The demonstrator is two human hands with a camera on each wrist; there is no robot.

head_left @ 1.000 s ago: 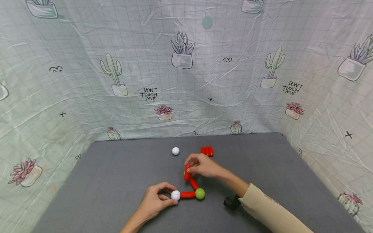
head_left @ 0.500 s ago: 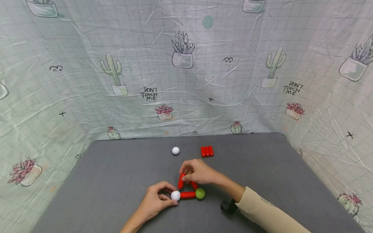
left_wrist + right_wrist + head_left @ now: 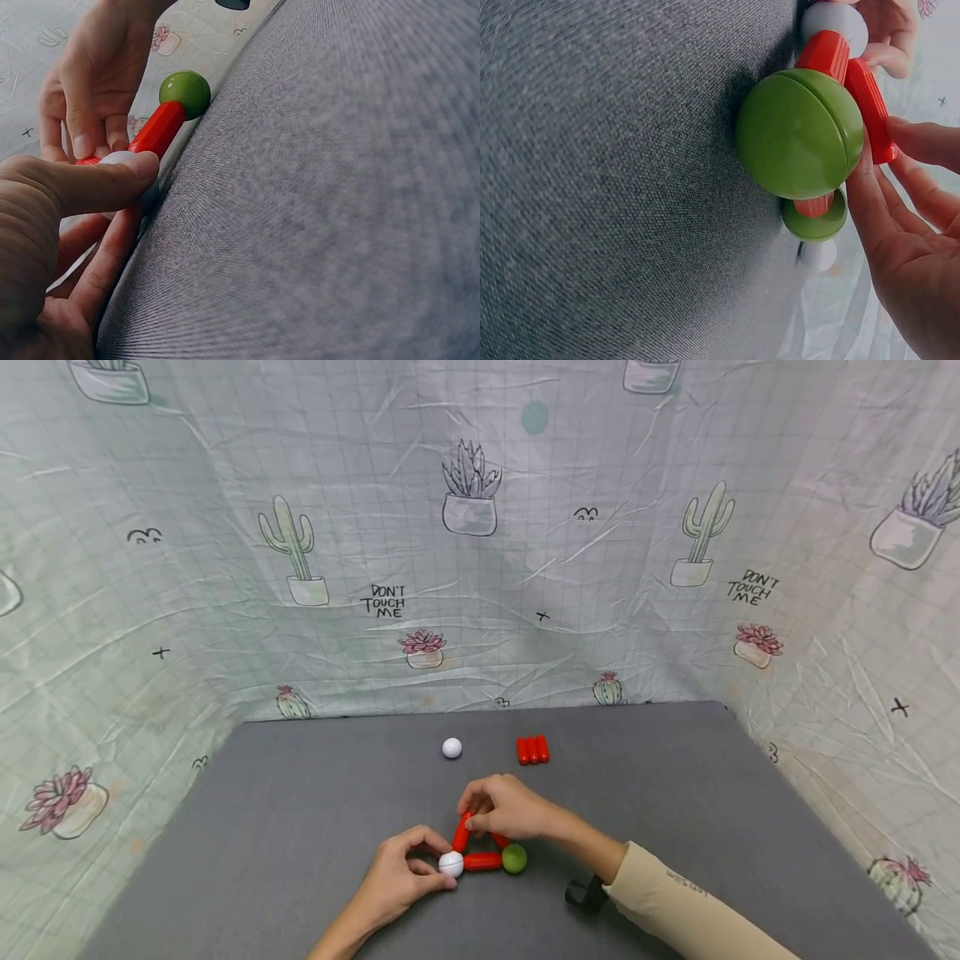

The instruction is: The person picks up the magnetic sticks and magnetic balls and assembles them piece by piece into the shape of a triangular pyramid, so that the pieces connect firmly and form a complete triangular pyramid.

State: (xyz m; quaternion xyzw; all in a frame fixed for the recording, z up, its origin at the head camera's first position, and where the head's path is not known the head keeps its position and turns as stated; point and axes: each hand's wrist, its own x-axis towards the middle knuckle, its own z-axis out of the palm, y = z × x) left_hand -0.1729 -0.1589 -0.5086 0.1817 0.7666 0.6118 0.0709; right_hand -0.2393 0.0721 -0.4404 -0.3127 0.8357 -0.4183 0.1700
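Note:
My left hand (image 3: 405, 870) pinches a white ball (image 3: 452, 865) on the grey table between thumb and fingers. From that ball a red rod (image 3: 482, 862) runs to a green ball (image 3: 513, 859). Another red rod (image 3: 814, 205) joins this ball to a second green ball (image 3: 810, 226), which my right hand hides in the head view. Between its thumb and fingers, my right hand (image 3: 512, 808) holds a tilted red rod (image 3: 461, 836). The lower end of this rod is right at the white ball, and the right wrist view shows its ribbed side.
A loose white ball (image 3: 452, 748) lies farther back on the table (image 3: 337, 793). To its right, three red rods (image 3: 533, 750) lie side by side. A black strap-like piece (image 3: 585, 896) shows beside the right sleeve (image 3: 675, 893). Printed cloth (image 3: 480, 568) hangs behind the table.
My right hand has moved nearer and to the left, bringing the held red rod from above the far green ball down to the white ball. My left hand has stayed on the white ball.

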